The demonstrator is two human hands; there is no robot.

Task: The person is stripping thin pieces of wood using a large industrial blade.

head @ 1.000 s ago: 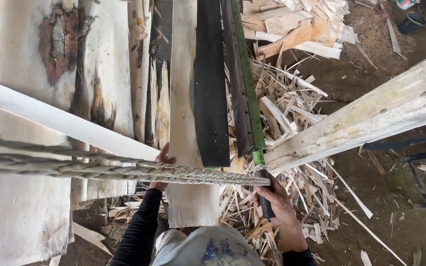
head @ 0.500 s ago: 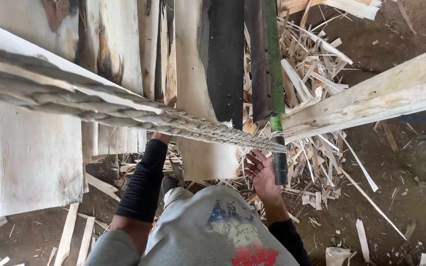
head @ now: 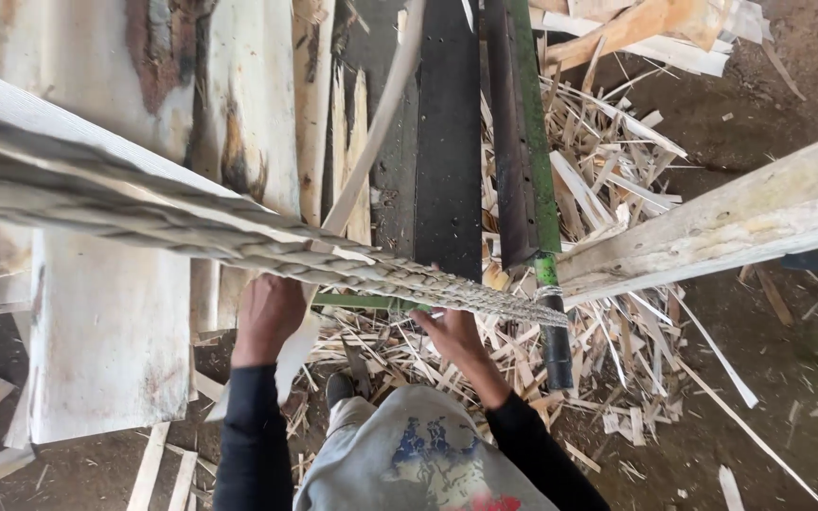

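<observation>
My left hand [head: 267,317] is closed around the lower end of a thin, pale, bent wooden strip [head: 382,118] that rises between the boards. My right hand [head: 452,333] reaches up to the lower end of a dark plank [head: 447,142]. Its fingertips are hidden behind a thick twisted grey cable [head: 239,241] that crosses in front from the left, so its grip cannot be made out. Both arms wear black sleeves. To the right of my right hand hangs a green bar [head: 534,142] ending in a black grip [head: 558,355].
Wide pale slabs with bark patches [head: 106,331] stand on the left. A long pale beam [head: 731,222] slants in from the right. Several splinters and offcuts [head: 617,189] litter the dirt floor. My dark shoe [head: 338,386] stands among the scraps.
The wide pale board that stood between my hands is gone, and my left hand now grips a thin strip. My right hand has moved left, away from the black grip.
</observation>
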